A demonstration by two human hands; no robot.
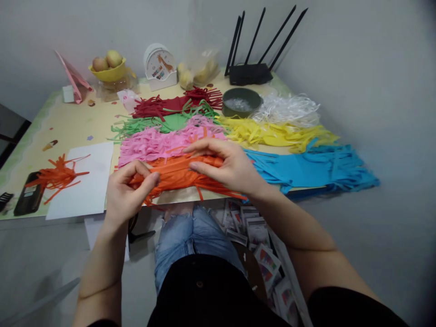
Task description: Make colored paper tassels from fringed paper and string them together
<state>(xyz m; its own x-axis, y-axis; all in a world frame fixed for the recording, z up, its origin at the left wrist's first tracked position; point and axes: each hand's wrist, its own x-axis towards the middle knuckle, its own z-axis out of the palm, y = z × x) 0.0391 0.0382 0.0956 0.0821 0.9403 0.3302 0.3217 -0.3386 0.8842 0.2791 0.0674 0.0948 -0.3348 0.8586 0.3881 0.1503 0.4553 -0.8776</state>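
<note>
Orange tissue paper strips lie bunched at the table's front edge, under and between my hands. My left hand is closed at the left end of the bunch, thumb and forefinger pinching an orange strip. Over the right part of the bunch is my right hand, its thumb and forefinger curved and apart, with orange paper showing between them. Its other fingers are partly hidden. Just behind lie pink paper strips. Blue paper strips spread to the right of my right hand.
Behind are green, red and yellow strips, white plastic strands and a dark bowl. A black router stands at the wall. On the left, an orange tassel overlaps white paper and a phone.
</note>
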